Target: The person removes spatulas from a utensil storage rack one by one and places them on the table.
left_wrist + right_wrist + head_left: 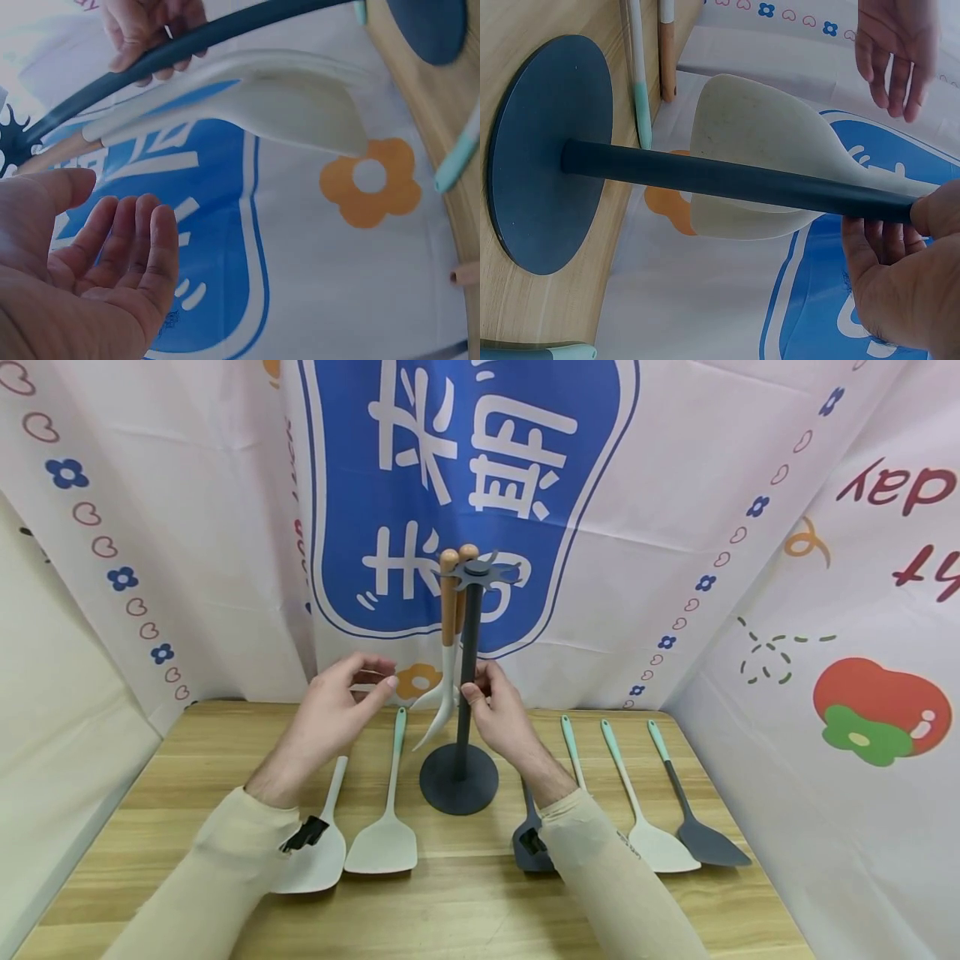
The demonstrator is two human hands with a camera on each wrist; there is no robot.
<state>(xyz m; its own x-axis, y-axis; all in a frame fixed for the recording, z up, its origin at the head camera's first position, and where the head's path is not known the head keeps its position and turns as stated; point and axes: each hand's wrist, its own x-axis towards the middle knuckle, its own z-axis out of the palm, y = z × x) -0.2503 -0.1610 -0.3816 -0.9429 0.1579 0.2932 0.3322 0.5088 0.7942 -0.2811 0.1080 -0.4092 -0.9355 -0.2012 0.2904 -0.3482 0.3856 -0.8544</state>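
A dark utensil stand [469,643] rises from its round base [442,789], with a ring of hooks [487,572] on top. Two spatulas with wooden handles [448,602] hang on its left side; their off-white heads [757,135] overlap low beside the pole. My right hand [504,712] grips the pole about midway, thumb in front and fingers behind. To the left of the hanging spatulas is my left hand [337,702], held in the air with fingers loosely bent. Nothing lies in its palm, as the left wrist view shows.
Two off-white spatulas lie left of the base, one [384,847] mint-handled, the other [313,864] partly behind the left forearm. On the right lie a dark spatula [531,847], a white one [663,850] and another dark one [712,845]. A printed cloth [675,460] hangs behind the table [450,910].
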